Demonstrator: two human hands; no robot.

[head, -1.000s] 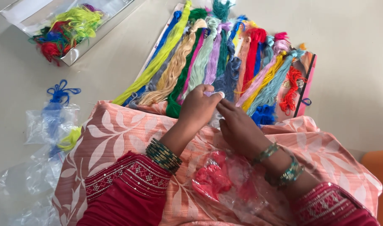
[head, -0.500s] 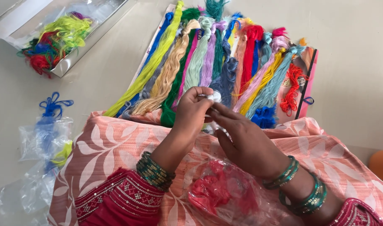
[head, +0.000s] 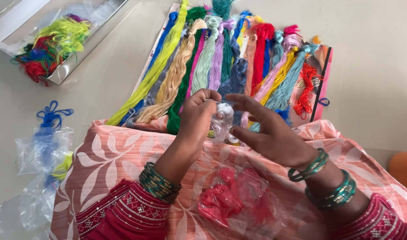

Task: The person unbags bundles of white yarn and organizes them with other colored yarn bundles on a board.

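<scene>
— Where's the white thread bundle [head: 222, 116]?
— Above the lap, pinched in the left hand [head: 198, 114].
— And the right hand [head: 268, 135]?
— Just beside it, fingers spread, gripping nothing.

a row of thread skeins [head: 221, 62] lies far centre on the floor [head: 372, 53]. a box of tangled threads [head: 56, 38] sits far left. plastic bags [head: 43, 151] lie near left. a bagged skein [head: 232, 198] rests on the lap cloth [head: 114, 155].
</scene>
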